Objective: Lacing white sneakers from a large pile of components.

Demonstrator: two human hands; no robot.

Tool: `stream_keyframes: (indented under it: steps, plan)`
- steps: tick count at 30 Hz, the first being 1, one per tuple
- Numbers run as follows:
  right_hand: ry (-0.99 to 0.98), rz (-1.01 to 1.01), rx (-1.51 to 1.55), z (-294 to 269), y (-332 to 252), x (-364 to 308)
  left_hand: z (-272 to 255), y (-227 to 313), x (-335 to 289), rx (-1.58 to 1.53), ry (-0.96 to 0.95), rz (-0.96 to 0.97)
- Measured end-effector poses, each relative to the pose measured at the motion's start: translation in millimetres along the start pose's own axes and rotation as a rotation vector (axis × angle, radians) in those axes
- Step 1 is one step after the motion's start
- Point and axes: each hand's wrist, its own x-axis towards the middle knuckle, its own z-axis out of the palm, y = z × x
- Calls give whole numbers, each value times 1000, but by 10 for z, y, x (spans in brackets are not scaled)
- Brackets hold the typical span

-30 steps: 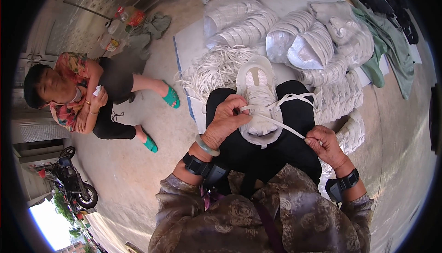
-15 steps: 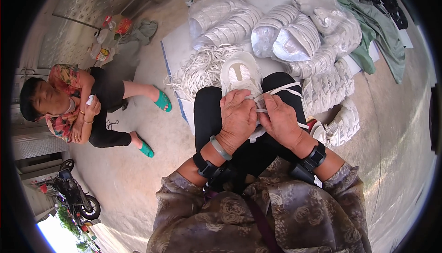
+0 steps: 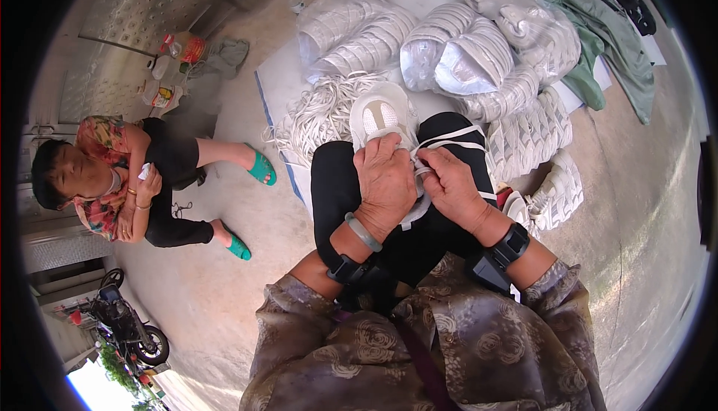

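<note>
Head view, L to R: motorbike (image 3: 127, 321) low at far L, then seated co-worker (image 3: 108, 175) w/ green slippers (image 3: 263, 168), white scrap (image 3: 144, 172) in co-worker's hand. Lace pile (image 3: 318, 119) on white sheet (image 3: 288, 67), just L of shoe (image 3: 380, 108). L hand (image 3: 387, 186): back up, fingers bent & close together, lying over shoe's mid; fingertips partly hidden, can't tell if it pinches anything. Bracelet (image 3: 363, 232) on L wrist. Shoe, white/beige, is under L hand, btwn knees in black trousers (image 3: 329, 186); far end pokes out past L knuckles, bit of near end shows btwn/below hands. R hand (image 3: 452, 186): thumb & index nearly together, pinching white lace (image 3: 452, 136) at shoe's R side, other fingers curled; lace runs on over R knee. Hands v. close, R just beside L. Beyond knees: clear bags (image 3: 456, 48) of stacked white footwear. Further R: shoe rows (image 3: 527, 134), then green cloth (image 3: 628, 52) at top R.
</note>
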Motion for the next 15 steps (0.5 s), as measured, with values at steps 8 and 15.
stream_keyframes:
  steps: [8,15]
  plan:
    - [-24,46,-22,-83,-39,-111,-918,-385,-518,48,-120,-2]
    - [38,34,27,24,-35,-92,-1432,-1749,-2231,515,-303,-728]
